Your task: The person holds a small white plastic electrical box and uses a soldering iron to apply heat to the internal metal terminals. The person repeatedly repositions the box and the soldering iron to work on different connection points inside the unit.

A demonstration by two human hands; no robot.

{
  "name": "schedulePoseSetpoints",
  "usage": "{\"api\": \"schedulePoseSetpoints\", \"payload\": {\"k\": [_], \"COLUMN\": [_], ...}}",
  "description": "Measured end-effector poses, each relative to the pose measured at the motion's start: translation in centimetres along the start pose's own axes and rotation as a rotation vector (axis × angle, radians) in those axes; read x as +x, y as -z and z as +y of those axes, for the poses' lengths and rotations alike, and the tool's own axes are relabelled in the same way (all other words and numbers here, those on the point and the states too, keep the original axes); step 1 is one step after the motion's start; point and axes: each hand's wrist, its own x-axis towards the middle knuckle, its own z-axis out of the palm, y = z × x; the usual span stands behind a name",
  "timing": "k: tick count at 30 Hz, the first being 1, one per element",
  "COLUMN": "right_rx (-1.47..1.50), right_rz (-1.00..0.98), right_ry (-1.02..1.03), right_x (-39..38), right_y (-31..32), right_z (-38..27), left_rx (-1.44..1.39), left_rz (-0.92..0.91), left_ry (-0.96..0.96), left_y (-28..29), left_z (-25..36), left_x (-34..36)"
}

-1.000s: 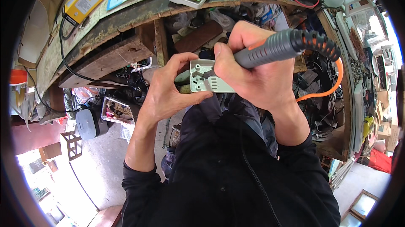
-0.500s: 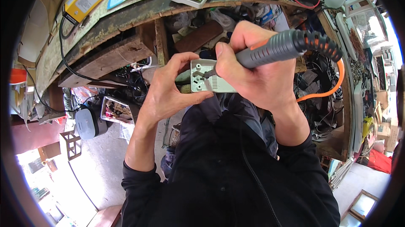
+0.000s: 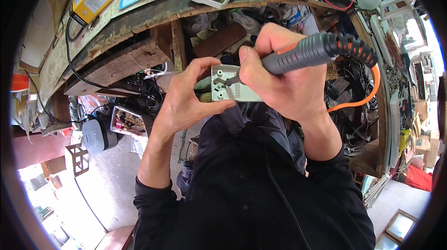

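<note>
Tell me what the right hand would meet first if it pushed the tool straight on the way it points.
Most likely the small grey casing: the right hand aims the grey-handled tool down-left, and its tip seems to touch the casing already. The left hand lies just behind, though depth is unclear.

Bench (image 3: pixel 121 59): rough, worn wood w/ scuffed dark top. Small casing (image 3: pixel 233 89): smooth matt grey plastic. Tool handle (image 3: pixel 307 52): matt ribbed grey rubber/plastic, orange trim. Sleeves (image 3: pixel 153 203): black matt cloth.
</note>
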Motion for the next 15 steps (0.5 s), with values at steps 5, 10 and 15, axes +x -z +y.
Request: {"api": "schedulePoseSetpoints", "payload": {"k": [5, 10, 15], "right_rx": [0.028, 0.046, 0.041], "right_rz": [0.008, 0.019, 0.017], "right_ry": [-0.040, -0.059, -0.072], "right_x": [-0.01, 0.03, -0.15], "right_y": [-0.26, -0.50, -0.63], "right_z": [-0.15, -0.35, -0.33], "left_rx": [-0.025, -0.028, 0.016], "left_rz": [-0.010, -0.010, 0.007], "left_ry": [0.012, 0.023, -0.044], "left_y": [0.05, 0.02, -0.09], "left_z": [0.18, 0.39, -0.44], "left_x": [-0.01, 0.04, 0.02]}}
